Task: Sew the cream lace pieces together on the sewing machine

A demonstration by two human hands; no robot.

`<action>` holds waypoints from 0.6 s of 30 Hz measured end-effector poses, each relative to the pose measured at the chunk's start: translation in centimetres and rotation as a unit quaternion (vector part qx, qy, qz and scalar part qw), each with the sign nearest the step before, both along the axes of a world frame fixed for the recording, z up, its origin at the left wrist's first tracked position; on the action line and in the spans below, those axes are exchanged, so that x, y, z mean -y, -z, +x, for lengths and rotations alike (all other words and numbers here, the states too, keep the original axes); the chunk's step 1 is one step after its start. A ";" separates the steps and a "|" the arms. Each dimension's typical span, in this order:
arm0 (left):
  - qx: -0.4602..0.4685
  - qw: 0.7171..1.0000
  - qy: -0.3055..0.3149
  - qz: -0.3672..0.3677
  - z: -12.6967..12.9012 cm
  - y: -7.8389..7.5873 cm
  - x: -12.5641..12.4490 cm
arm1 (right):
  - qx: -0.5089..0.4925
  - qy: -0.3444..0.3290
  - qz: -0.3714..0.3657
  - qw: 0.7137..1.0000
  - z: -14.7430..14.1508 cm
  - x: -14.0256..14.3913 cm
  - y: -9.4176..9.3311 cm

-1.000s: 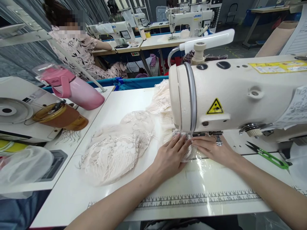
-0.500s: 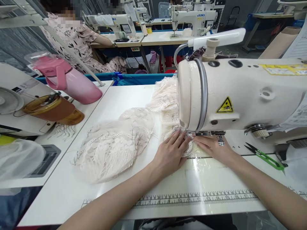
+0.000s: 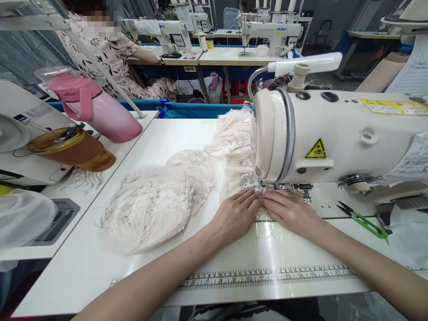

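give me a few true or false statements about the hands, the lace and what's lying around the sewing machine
1. Both hands press flat on the lace by the needle. True: left hand and right hand lie side by side under the machine head.
2. The right hand holds the snips. False: they lie apart on the table, to its right.
3. A pink bottle lies on its side to the left. True.
4. The lace is dark blue. False: it is cream.
5. A ruler strip runs along the table's near edge. True.
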State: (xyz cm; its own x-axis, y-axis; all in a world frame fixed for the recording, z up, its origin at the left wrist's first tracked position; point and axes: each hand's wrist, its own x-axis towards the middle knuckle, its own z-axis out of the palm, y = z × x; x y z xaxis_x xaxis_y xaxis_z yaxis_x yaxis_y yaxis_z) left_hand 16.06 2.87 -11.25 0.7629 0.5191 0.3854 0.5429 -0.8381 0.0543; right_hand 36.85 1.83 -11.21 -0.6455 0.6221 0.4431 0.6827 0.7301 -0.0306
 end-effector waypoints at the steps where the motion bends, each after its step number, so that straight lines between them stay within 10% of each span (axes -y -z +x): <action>1: 0.001 1.000 -0.004 -0.009 -0.1 0.0 0.0 | -0.001 -0.002 0.003 1.000 -0.3 0.1 -0.2; 18: 0.007 0.999 -0.028 -0.028 -0.2 -0.1 -0.2 | -0.065 -0.030 0.079 0.994 -1.1 0.3 1.0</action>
